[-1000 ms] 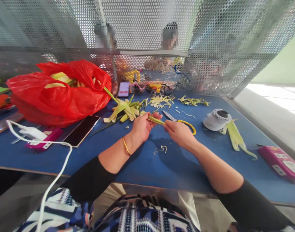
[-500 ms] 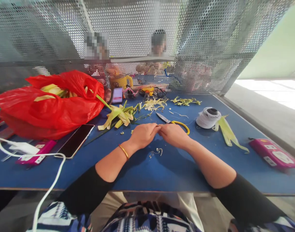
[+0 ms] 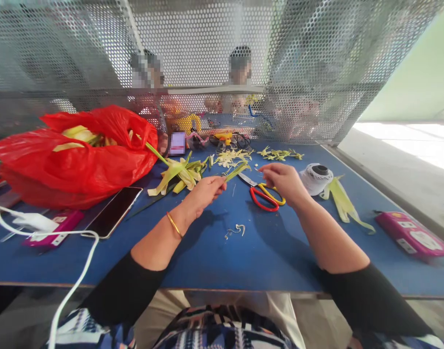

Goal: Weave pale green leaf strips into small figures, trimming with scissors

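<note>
My left hand [image 3: 206,193] is closed on a small bundle of narrow green corn husk [image 3: 237,171], whose tips point up and to the right. To its right, my right hand [image 3: 285,182] is raised with thumb and fingers pinched together; whatever is between them is too small to make out. Just left of that hand lie scissors [image 3: 264,198] with one red and one yellow handle, blades pointing away to the left. A spool of white thread [image 3: 316,177] stands behind my right wrist. Short thread scraps [image 3: 239,230] lie on the blue table [image 3: 222,261] between my forearms.
A red plastic bag [image 3: 108,169] of husks sits at left, with loose husks [image 3: 181,175] beside it. A phone [image 3: 114,213], white cable [image 3: 92,249] and purple packs [image 3: 413,233] lie around. Small husk pieces [image 3: 280,153] lie at the back before a perforated screen [image 3: 298,72].
My hands, which met at the fingertips, have moved apart, the right one up and to the right. The green husk in my left hand and the scissors' red handle now show.
</note>
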Available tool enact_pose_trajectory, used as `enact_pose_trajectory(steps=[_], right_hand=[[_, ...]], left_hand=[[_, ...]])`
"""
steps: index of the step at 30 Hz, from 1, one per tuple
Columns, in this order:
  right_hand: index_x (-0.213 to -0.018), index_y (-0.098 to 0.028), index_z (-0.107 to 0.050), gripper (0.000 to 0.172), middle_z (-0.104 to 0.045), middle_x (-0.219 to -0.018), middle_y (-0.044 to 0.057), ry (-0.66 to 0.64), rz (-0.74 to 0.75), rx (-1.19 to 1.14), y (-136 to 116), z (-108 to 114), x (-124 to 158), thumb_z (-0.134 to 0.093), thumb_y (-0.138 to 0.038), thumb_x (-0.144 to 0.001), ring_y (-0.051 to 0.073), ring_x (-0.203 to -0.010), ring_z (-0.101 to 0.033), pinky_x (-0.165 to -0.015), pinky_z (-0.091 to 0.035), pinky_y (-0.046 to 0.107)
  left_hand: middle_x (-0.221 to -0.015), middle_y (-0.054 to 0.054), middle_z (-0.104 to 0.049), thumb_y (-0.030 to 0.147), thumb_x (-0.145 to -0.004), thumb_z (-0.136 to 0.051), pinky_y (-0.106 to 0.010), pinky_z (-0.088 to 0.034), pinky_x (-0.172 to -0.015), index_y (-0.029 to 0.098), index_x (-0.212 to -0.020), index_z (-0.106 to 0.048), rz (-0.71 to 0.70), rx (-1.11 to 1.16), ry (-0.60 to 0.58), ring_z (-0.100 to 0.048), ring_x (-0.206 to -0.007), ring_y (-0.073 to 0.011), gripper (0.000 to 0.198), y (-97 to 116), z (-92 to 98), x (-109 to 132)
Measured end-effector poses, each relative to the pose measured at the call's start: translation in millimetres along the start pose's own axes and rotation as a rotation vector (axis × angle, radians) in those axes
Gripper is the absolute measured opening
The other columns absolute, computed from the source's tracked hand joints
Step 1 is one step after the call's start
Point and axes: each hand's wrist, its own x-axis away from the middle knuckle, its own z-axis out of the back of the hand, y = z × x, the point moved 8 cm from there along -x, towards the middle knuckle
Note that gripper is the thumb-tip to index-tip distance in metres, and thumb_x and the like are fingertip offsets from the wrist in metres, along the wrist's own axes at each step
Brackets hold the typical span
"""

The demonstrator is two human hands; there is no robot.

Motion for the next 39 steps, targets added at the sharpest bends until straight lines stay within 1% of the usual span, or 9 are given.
enact_pose_trajectory(steps=[3,6,11,16,20,24,31,36,39], right_hand=[[-0.081,-0.018,-0.069,0.024,-0.056,-0.056,-0.006,-0.271,-0.055,-0.138,3,-45,18,-0.073,-0.033,-0.063,0.008,-0.048,-0.044,-0.050,-0.036,0.025],[-0.079,-0.018,-0.066,0.028,-0.060,-0.061,-0.005,-0.298,-0.011,-0.315,-3,-65,31,-0.077,-0.035,-0.059,0.007,-0.050,-0.045,-0.052,-0.038,0.025],[-0.073,-0.019,-0.062,0.030,-0.056,-0.054,-0.006,-0.147,-0.058,-0.403,4,-51,27,-0.079,-0.039,-0.059,0.009,-0.051,-0.052,-0.053,-0.042,0.025],[-0.069,-0.018,-0.062,0.033,-0.062,-0.057,-0.002,-0.140,-0.047,-0.359,1,-42,23,-0.082,-0.040,-0.055,0.013,-0.054,-0.062,-0.055,-0.046,0.026],[-0.066,-0.018,-0.062,0.033,-0.061,-0.053,-0.003,-0.154,-0.019,-0.322,0,-52,28,-0.081,-0.042,-0.055,0.012,-0.051,-0.062,-0.052,-0.045,0.024],[-0.064,-0.018,-0.062,0.033,-0.062,-0.051,-0.002,-0.185,0.000,-0.296,1,-63,33,-0.080,-0.044,-0.056,0.010,-0.046,-0.056,-0.047,-0.042,0.023],[-0.066,-0.018,-0.064,0.026,-0.064,-0.054,-0.001,-0.158,0.068,-0.233,2,-62,34,-0.074,-0.041,-0.062,0.010,-0.048,-0.055,-0.048,-0.040,0.024],[-0.074,-0.017,-0.067,0.022,-0.065,-0.059,0.000,-0.221,0.166,-0.080,-6,-60,31,-0.066,-0.039,-0.072,0.013,-0.053,-0.060,-0.054,-0.046,0.026],[-0.094,-0.017,-0.071,0.024,-0.071,-0.074,0.003,-0.239,0.211,0.202,-9,-33,18,-0.060,-0.033,-0.081,0.016,-0.064,-0.067,-0.061,-0.050,0.028]], left_hand=[[-0.047,0.005,-0.037,0.042,-0.085,-0.061,-0.022,-0.018,-0.044,0.019,-0.055,-0.055,-0.083,-0.044,0.013,-0.025,-0.043,-0.0085,0.039,4,-3.8,1],[-0.051,0.003,-0.043,0.036,-0.088,-0.056,-0.023,-0.024,-0.048,0.019,-0.055,-0.056,-0.174,-0.194,0.021,-0.033,-0.048,-0.0104,0.037,4,-9.9,1],[-0.054,0.002,-0.051,0.033,-0.090,-0.051,-0.025,-0.028,-0.054,0.019,-0.058,-0.060,-0.244,-0.373,0.006,-0.040,-0.052,-0.0123,0.036,1,-12.5,0],[-0.049,0.001,-0.050,0.039,-0.086,-0.057,-0.023,-0.026,-0.048,0.018,-0.061,-0.067,-0.188,-0.274,-0.068,-0.038,-0.046,-0.0109,0.034,2,-8.4,-1],[-0.059,-0.001,-0.061,0.039,-0.083,-0.060,-0.023,-0.032,-0.046,0.018,-0.073,-0.067,-0.145,-0.194,-0.093,-0.045,-0.046,-0.0110,0.025,4,-11.4,2],[-0.060,0.002,-0.058,0.029,-0.084,-0.056,-0.024,-0.036,-0.053,0.017,-0.072,-0.065,-0.195,-0.425,-0.112,-0.047,-0.049,-0.0107,0.019,8,-21.9,7],[-0.062,0.000,-0.060,0.020,-0.088,-0.050,-0.027,-0.032,-0.061,0.017,-0.065,-0.062,-0.324,-0.801,-0.023,-0.053,-0.062,-0.0147,0.026,18,-23.6,12],[-0.057,0.002,-0.057,0.017,-0.087,-0.053,-0.024,-0.031,-0.057,0.017,-0.062,-0.062,-0.243,-0.649,-0.046,-0.048,-0.055,-0.0111,0.027,13,-20.0,9],[-0.052,0.005,-0.048,0.016,-0.088,-0.052,-0.022,-0.026,-0.048,0.016,-0.064,-0.062,-0.076,-0.368,-0.053,-0.038,-0.045,-0.0078,0.026,1,-15.6,3]])
